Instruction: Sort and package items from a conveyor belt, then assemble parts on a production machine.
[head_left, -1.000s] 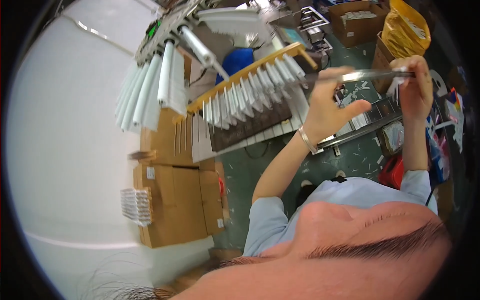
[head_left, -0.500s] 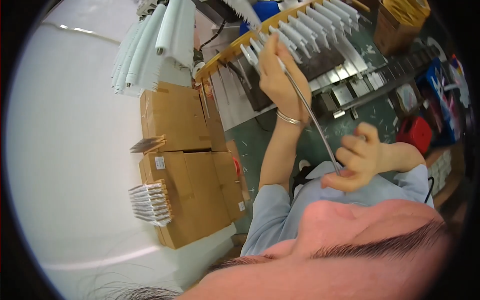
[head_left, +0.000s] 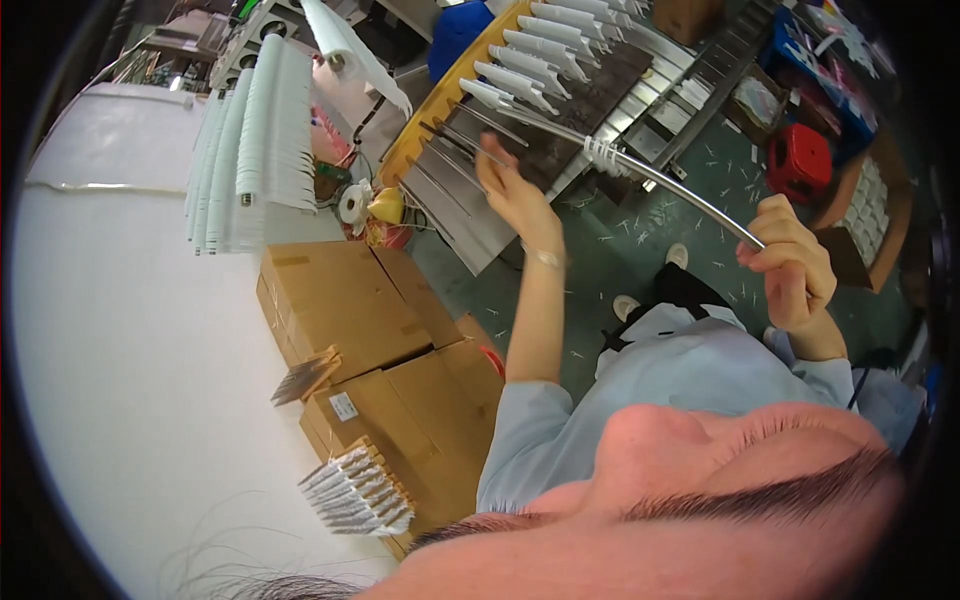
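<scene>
The right hand (head_left: 790, 262), at about three o'clock in the view, is clenched around the near end of a long, thin metal rod (head_left: 680, 195). The rod runs up toward eleven o'clock, across a green floor (head_left: 640, 250), to the left hand (head_left: 515, 190), which is raised near the centre top with fingers partly spread. It meets the rod's far part, but whether it pinches it I cannot tell. A few white pieces (head_left: 598, 155) sit threaded on the rod about midway between the hands.

Beyond the left hand, at twelve o'clock, a yellow-edged rack (head_left: 450, 90) carries many rods; the upper ones hold rows of white pieces (head_left: 560, 40), while several lower rods (head_left: 450, 180) look bare. As a judgement, the loading looks partway done: part of the rack is filled, part is not.

At nine o'clock, rows of white pieces hang by a white tabletop (head_left: 110, 330), with cardboard boxes (head_left: 380, 350) at seven o'clock.
</scene>
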